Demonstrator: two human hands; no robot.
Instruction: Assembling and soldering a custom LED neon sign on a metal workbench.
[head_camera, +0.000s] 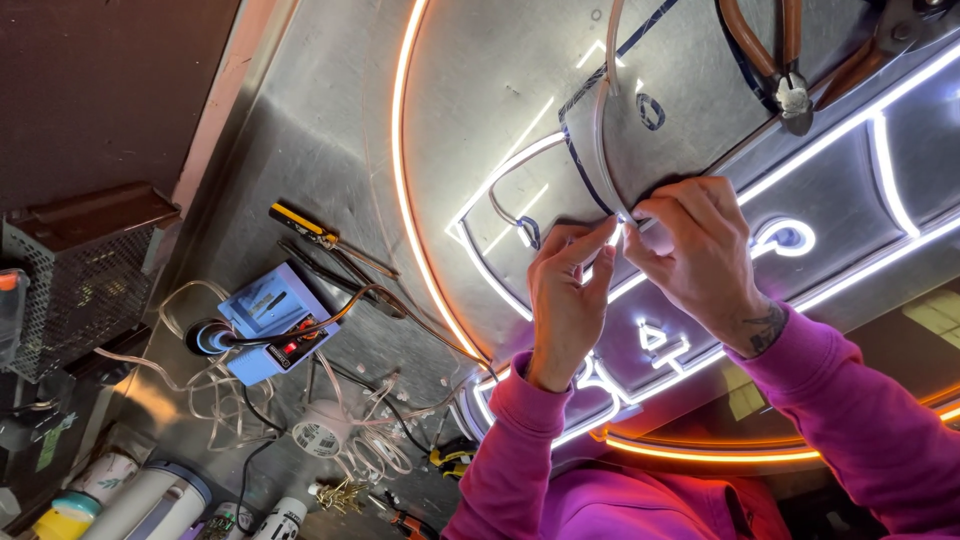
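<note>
The scene is dim overall, lit mostly by the glowing white LED strips and an orange LED arc, both blown out to pure glare. Their light streaks and reflects across the brushed metal counter. The upper left corner sinks into shadow. Straight lines bow near the edges. Focus is sharp throughout.

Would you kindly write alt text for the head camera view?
Left hand and right hand pinch a white flexible light strip onto a clear sign panel with glowing white and orange lines. A blue soldering station sits left.
</note>
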